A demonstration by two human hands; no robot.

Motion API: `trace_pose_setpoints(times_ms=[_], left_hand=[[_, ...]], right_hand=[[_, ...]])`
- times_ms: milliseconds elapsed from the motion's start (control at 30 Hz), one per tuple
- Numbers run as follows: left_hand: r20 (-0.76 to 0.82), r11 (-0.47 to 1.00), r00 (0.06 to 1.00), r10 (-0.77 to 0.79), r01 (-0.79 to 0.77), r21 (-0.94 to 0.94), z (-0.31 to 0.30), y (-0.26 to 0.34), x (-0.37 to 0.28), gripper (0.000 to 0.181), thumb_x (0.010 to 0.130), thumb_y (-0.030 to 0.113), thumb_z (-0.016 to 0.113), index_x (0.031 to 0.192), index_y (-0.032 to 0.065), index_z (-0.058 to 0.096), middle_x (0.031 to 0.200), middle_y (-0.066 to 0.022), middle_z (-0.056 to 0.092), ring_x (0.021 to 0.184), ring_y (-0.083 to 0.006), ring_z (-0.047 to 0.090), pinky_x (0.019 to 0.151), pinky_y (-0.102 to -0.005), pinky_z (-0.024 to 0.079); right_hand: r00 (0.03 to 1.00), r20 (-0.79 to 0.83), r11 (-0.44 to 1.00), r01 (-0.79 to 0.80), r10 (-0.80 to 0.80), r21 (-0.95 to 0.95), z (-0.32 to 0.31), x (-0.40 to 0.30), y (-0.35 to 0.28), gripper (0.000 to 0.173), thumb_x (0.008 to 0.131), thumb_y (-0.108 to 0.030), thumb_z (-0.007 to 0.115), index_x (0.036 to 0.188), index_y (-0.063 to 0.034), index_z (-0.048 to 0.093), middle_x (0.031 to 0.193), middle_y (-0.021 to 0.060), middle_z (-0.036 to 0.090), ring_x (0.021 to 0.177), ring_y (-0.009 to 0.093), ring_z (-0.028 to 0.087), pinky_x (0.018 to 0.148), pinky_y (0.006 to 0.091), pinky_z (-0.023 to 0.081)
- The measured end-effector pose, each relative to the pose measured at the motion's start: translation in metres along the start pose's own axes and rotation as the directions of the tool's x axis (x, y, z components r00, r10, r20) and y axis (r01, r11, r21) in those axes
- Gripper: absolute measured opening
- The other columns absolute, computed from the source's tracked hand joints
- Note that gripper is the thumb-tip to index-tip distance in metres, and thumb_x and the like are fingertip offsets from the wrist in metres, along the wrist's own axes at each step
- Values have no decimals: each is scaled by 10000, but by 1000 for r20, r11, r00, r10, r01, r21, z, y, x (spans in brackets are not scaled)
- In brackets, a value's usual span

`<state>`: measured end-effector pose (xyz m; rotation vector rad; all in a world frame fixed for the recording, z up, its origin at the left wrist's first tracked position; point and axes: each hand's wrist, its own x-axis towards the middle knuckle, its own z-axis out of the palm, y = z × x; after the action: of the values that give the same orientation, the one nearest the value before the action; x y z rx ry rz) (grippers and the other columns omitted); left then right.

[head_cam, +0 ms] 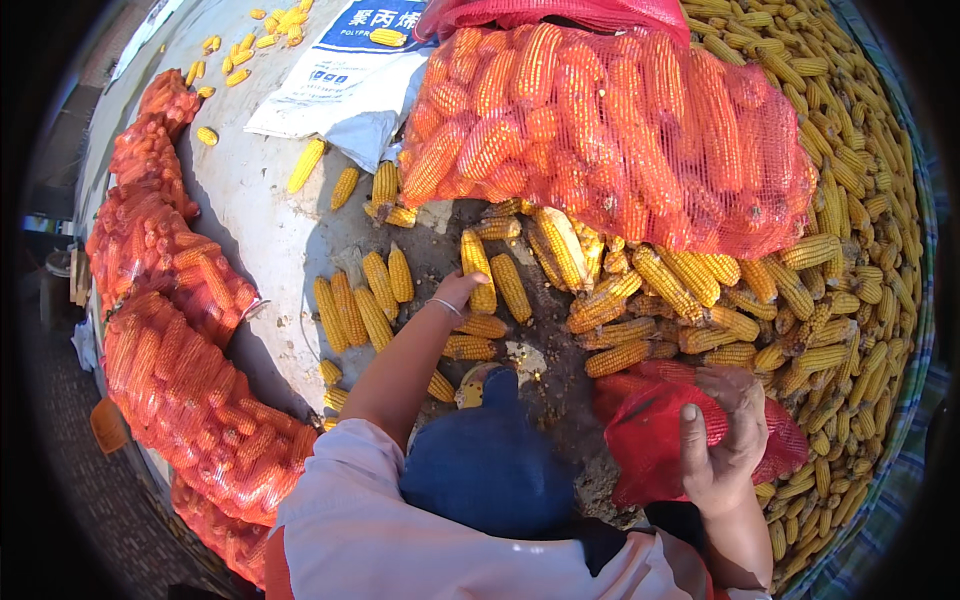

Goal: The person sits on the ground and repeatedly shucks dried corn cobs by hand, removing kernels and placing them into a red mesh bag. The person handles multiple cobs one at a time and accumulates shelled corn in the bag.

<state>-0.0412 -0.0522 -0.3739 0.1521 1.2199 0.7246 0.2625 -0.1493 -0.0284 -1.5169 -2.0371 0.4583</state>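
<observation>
My left hand (459, 291), a bracelet at its wrist, has its thumb against a yellow corn cob (478, 262) and grips it near its lower end. The fingers are partly hidden. Beside it lies another cob (511, 289) on the concrete. My right hand (724, 446) is raised with thumb and fingers apart, holding nothing, in front of a slack red mesh bag (645, 442). In front of me a full red mesh sack of corn (600, 142) rests on its side against the heap of loose cobs (862, 247).
Several filled red mesh sacks (187, 375) line the left side. A white woven plastic bag (337, 82) with printing lies beyond the loose cobs (360, 296) on the concrete floor (262, 202). A plaid sheet (911, 450) edges the heap at right.
</observation>
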Motion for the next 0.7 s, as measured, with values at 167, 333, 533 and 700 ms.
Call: trace_pose_setpoints(times_ms=[167,333,533,700], left_hand=[[494,931,833,250,-346,113,48,39,-115,662,734,80,693,1319,20,391,1190,-112,559,1026,-240,587,839,-389,513],[482,97,647,591,-650,754,101,71,-205,605,697,87,759,1227,-7,483,1073,-101,622,992,-134,593,899,-316,469],[550,-11,619,560,-659,752,103,84,-243,663,669,142,807,1236,-40,515,1055,-124,657,957,-134,630,884,-286,480],[588,657,757,283,-600,456,94,78,-224,555,730,158,757,1200,-38,534,1013,-119,657,919,-194,652,828,-323,519]], right_hand=[[811,497,700,-547,308,459,115,36,-5,963,761,-367,776,1389,102,218,1297,294,446,1243,347,457,1044,396,367],[805,193,671,-578,560,464,156,87,3,696,868,-532,549,1175,90,497,1051,319,601,1048,420,580,933,403,439],[946,187,895,-313,264,318,107,82,11,525,954,-395,397,845,44,664,851,282,633,886,415,617,828,424,478],[828,255,535,-527,500,661,105,69,7,467,963,-364,455,926,61,645,855,230,652,832,307,624,814,372,471]])
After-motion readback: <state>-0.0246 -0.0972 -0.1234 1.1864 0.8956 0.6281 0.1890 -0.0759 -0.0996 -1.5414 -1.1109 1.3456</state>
